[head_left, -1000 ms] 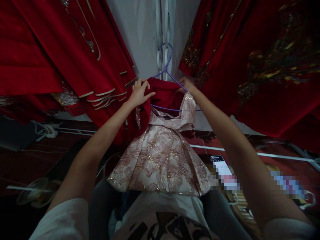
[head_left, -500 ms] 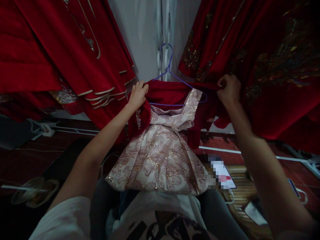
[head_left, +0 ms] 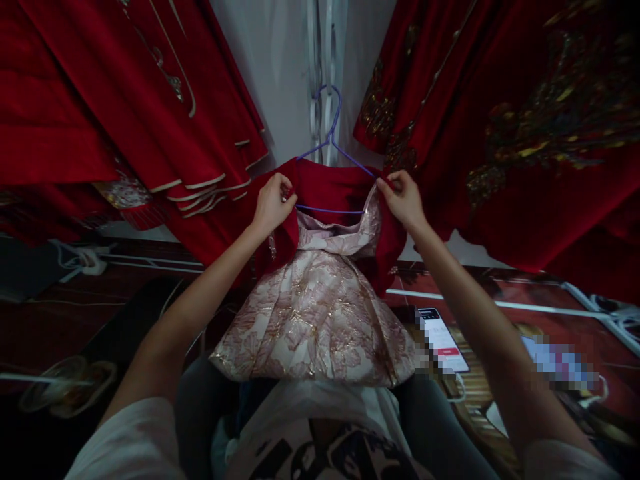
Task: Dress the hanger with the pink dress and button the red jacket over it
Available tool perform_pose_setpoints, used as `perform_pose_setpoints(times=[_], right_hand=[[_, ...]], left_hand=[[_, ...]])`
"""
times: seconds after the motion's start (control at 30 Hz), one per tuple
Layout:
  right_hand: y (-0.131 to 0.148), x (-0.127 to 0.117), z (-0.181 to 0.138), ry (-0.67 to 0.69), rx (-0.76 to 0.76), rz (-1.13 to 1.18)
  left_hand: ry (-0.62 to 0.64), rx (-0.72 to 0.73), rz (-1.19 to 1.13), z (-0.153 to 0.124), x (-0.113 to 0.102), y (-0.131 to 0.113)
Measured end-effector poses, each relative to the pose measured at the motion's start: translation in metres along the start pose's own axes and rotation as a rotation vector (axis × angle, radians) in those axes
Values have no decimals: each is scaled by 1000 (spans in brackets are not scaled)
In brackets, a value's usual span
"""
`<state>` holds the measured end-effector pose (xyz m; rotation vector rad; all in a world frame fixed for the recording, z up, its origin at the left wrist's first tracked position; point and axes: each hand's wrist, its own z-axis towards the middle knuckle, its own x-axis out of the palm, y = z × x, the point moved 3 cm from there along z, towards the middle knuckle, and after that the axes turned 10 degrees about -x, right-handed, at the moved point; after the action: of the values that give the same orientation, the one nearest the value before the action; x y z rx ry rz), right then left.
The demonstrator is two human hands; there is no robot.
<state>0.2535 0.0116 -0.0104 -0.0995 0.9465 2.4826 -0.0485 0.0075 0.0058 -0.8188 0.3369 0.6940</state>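
A small pink and gold brocade dress (head_left: 320,313) hangs on a purple wire hanger (head_left: 334,127) in front of me, its skirt reaching my lap. Over the hanger and the dress's shoulders lies a short red jacket (head_left: 330,183) with beaded trim. My left hand (head_left: 274,200) pinches the jacket's left front edge, fingers closed. On the other side, my right hand (head_left: 401,199) is closed on the jacket's edge at the right shoulder, beside the dress strap. The jacket now covers both shoulders of the dress.
Red embroidered garments (head_left: 200,133) hang at the left, and more red ones with gold decoration (head_left: 500,167) at the right. A lit phone (head_left: 443,340) lies on a slatted wooden surface (head_left: 470,407) at my right. A clear plastic container (head_left: 70,387) stands at lower left.
My right hand has moved left and inward, drawing the red jacket over the right strap of the dress. The left hand stays near the left shoulder, slightly lower.
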Motion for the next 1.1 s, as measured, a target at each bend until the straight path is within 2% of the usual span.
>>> perform_pose_setpoints(times=[0.13, 0.2, 0.27, 0.5, 0.63, 0.73, 0.87, 1.0, 1.1], right_hand=[[40, 64, -16, 154, -37, 219], [60, 87, -25, 227, -59, 332], [71, 98, -32, 247, -49, 405], [70, 85, -46, 295, 121, 612], [60, 87, -54, 311, 179, 716], [53, 90, -58, 282, 148, 705], [51, 89, -58, 274, 109, 630], [53, 84, -56, 288, 136, 592], [51, 82, -57, 249, 138, 556]], left_hand=[[174, -34, -156, -23, 36, -17], [201, -65, -215, -35, 49, -20], [177, -119, -319, -43, 54, -19], [126, -167, -675, -60, 51, -15], [0, -261, -775, -66, 54, -9], [-1, -353, -799, -68, 57, -4], [111, -435, -786, -68, 54, -5], [117, -384, -686, -67, 44, -11], [117, -319, -614, -66, 40, -15]])
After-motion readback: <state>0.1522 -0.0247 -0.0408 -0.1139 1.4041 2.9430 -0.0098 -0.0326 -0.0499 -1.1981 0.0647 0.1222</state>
